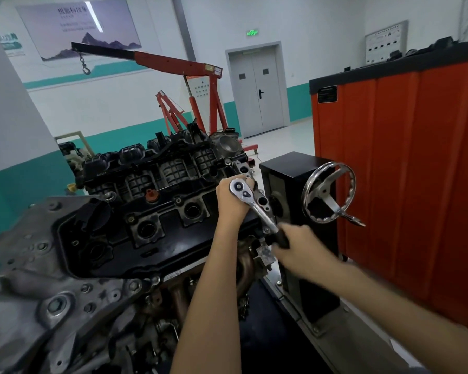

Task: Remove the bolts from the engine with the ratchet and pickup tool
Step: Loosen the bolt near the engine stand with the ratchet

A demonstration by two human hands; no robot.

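Observation:
The engine [135, 228] fills the lower left, its black valve cover facing up with several open plug wells. A chrome ratchet [251, 203] lies over the engine's far right corner, head up and to the left. My left hand [231, 201] is curled under the ratchet head and steadies it against the engine. My right hand [295, 244], blurred, grips the ratchet's black handle lower right. The bolt under the head is hidden. No pickup tool is visible.
A black stand box [289, 171] with a chrome handwheel [328, 197] stands right of the engine. An orange cabinet [405, 168] walls off the right side. A red engine crane [189, 85] stands behind, with grey double doors [257, 90] beyond it.

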